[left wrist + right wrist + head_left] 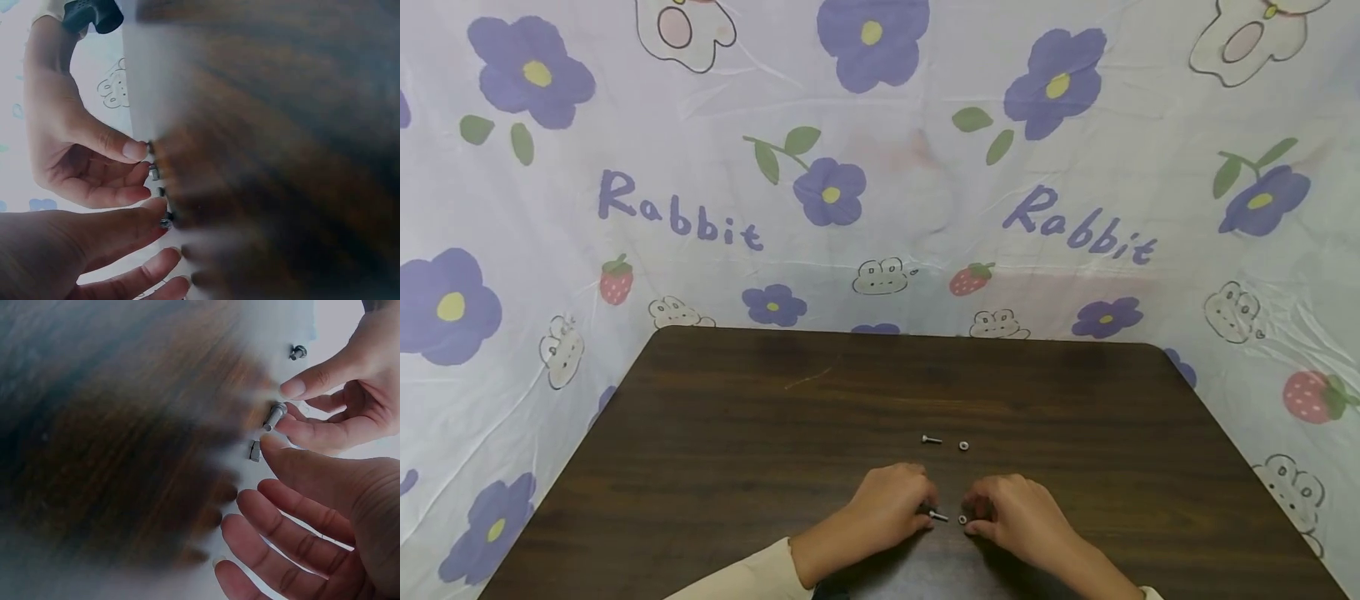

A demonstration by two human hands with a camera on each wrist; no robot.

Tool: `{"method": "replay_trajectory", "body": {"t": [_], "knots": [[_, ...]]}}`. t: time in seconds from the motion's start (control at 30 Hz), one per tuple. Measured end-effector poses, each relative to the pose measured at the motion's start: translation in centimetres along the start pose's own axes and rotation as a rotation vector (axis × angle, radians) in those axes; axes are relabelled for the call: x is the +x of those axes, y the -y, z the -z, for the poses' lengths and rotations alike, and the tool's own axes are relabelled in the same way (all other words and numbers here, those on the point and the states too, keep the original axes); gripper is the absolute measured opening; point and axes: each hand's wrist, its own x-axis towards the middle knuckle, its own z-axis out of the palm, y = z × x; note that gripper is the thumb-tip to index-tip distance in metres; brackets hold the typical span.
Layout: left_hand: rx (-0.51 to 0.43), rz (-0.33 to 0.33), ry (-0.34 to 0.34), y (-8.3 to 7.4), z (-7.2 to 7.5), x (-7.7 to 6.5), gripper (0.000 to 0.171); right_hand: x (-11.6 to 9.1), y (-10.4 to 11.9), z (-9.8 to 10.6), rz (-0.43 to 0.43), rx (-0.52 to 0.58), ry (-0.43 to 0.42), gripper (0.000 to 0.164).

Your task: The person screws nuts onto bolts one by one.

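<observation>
A small metal bolt (938, 517) lies on the dark wooden table near its front. My left hand (891, 508) comes in from the left, thumb and forefinger apart at the bolt's head. The bolt's shank points toward a small nut (962, 520). Beside that nut is my right hand (1022, 515), its thumb tip near the nut and its other fingers spread. From the right wrist, the bolt (275, 417) shows in front of the gap between the left thumb and forefinger, while the nut (255, 451) sits just off the right thumb.
Farther back on the table (737, 417) lie a second bolt (932, 439) and a second nut (964, 446), a short gap between them. A patterned cloth (925, 167) with flowers and rabbits hangs behind the table and along its sides.
</observation>
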Motion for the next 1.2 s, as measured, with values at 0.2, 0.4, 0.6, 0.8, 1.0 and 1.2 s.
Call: {"method": "replay_trajectory", "body": {"t": [0.2,0.4,0.6,0.8,1.0,1.2], "knots": [[0.018,0.014,-0.01,-0.1,-0.5,0.2,0.014,0.3,-0.2,-0.5,0.007,-0.036,-0.011,0.022],[0.01,0.02,-0.002,-0.2,-0.6,0.3,0.014,0.3,-0.3,-0.6,0.018,-0.053,-0.016,0.022],[-0.194,0.052,0.025,0.2,-0.1,0.0,0.01,0.2,-0.3,-0.8,0.041,-0.057,-0.026,0.018],[-0.391,0.011,-0.019,0.9,0.8,-0.4,0.006,0.0,0.0,-0.8,0.076,-0.075,-0.051,0.013],[-0.525,0.019,-0.078,1.6,1.3,-0.9,0.005,0.1,0.1,-1.0,0.096,-0.099,-0.076,0.01],[-0.611,0.015,-0.149,2.3,2.1,-1.3,0.004,0.3,0.3,-1.2,0.142,-0.15,-0.081,0.007]]}}
